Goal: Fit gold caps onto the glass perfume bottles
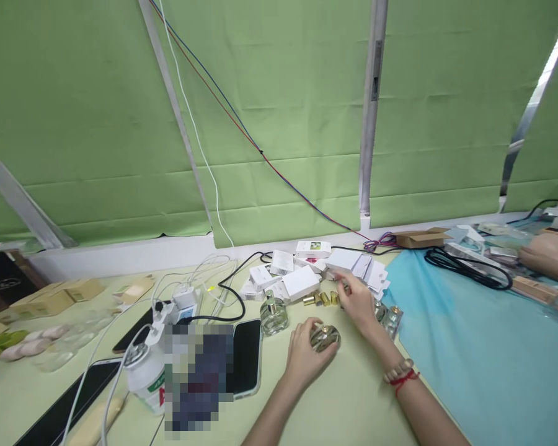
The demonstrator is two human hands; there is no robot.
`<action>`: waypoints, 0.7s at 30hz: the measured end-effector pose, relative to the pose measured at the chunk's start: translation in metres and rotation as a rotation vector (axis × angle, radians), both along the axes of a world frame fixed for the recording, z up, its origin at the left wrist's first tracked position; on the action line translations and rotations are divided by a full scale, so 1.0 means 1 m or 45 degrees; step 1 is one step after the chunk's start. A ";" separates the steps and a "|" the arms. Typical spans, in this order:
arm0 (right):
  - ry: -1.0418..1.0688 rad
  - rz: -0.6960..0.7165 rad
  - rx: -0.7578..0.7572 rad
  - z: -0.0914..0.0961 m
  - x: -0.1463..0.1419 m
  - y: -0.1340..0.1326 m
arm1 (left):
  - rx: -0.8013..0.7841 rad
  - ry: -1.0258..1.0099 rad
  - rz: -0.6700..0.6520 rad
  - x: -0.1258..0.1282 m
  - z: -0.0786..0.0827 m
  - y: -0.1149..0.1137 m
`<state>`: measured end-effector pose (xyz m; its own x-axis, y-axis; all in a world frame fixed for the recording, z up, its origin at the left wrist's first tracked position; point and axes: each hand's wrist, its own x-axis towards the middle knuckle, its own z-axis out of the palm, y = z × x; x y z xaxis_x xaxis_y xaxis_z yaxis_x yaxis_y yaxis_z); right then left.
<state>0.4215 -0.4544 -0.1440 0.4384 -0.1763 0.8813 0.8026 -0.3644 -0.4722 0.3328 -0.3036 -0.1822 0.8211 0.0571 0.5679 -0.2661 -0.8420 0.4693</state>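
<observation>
My left hand (pixel 302 350) is closed around a round clear glass perfume bottle (pixel 324 338) that rests on the table, its gold neck facing up with no cap on it. Farther forward, my right hand (pixel 357 303) reaches beside several small gold caps (pixel 324 298); its fingers are bent together, and what they pinch is hidden. A similar perfume bottle (pixel 274 314) stands upright to the left with a clear cap on. More glass bottles (pixel 390 319) are partly covered by my right wrist.
Small white boxes (pixel 301 283) are piled behind the caps. On the left lie phones (pixel 245 356), a white can (pixel 145 376) and tangled white cables (pixel 160 291). A blue cloth (pixel 469 353) covers the right side, with a coiled black cable (pixel 467 266) and an open cardboard box (pixel 421 238) behind.
</observation>
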 end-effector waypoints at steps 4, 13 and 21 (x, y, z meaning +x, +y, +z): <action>0.080 -0.035 0.423 0.015 -0.018 -0.019 | -0.035 -0.082 -0.051 0.004 0.001 -0.007; 0.836 -0.287 -0.996 -0.022 -0.047 -0.017 | -0.391 -0.070 -0.257 0.012 0.007 -0.001; 0.878 -0.339 -1.102 -0.034 -0.047 -0.004 | -0.462 -0.065 -0.261 0.013 0.007 -0.002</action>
<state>0.3743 -0.4584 -0.1778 0.9166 0.2141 0.3378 0.3178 -0.9026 -0.2903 0.3459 -0.3055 -0.1747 0.8078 0.0994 0.5811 -0.4414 -0.5514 0.7079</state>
